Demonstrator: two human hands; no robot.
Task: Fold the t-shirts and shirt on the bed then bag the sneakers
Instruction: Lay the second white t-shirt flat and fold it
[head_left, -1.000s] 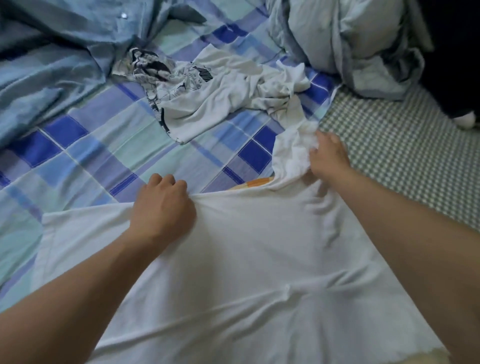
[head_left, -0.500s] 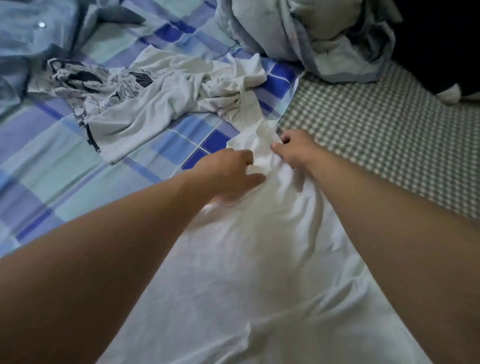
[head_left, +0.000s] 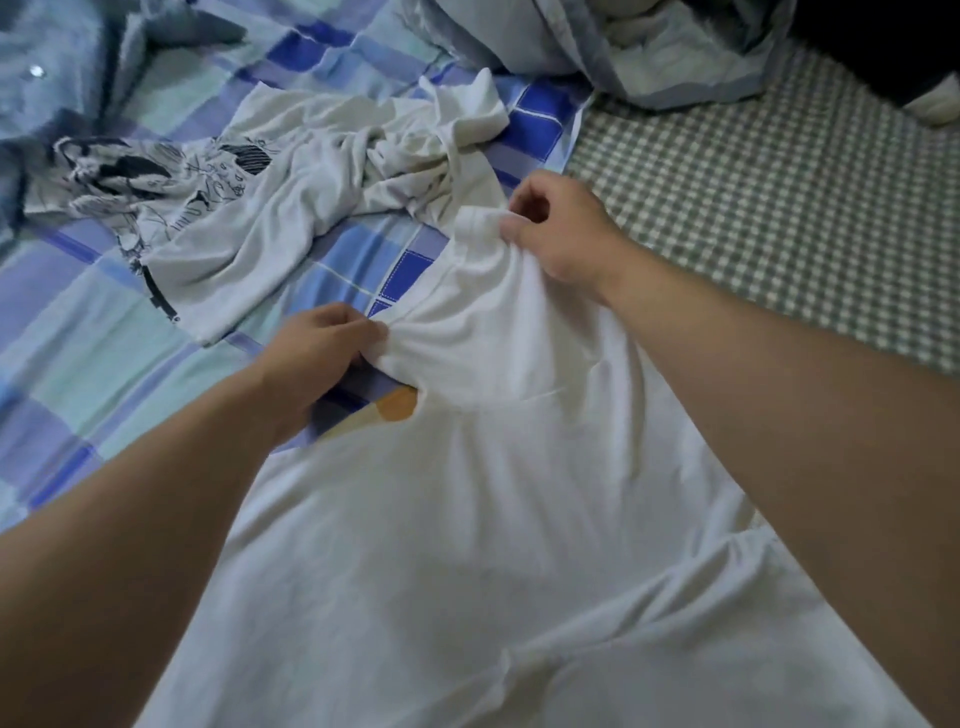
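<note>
Now, at the far left we see a blue shirt (head_left: 57, 78) lying crumpled on the bed (head_left: 93, 364), which is covered by a checked sheet in blue, green and violet. Just beside the shirt lies a printed t-shirt (head_left: 249, 208), also crumpled, with black drawings on its left part. Below it our left hand (head_left: 324, 348) pinches a fold of the white t-shirt (head_left: 467, 519) between the thumb and the curled fingers, so this hand is closed on the cloth. A small orange patch (head_left: 397, 402) shows at the edge of the white t-shirt, just under the left hand (we cannot tell what it belongs to). The white t-shirt is spread over the near part of the bed, between our two forearms. Further to the right, our right hand (head_left: 558, 228) grips the upper end of the same t-shirt, with the hem held between thumb and fingers and lifted a little. At the top lies a bunched pale blue blanket (head_left: 623, 47). On the right a grey checked cover (head_left: 779, 208) lies next to the blue sheet.
</note>
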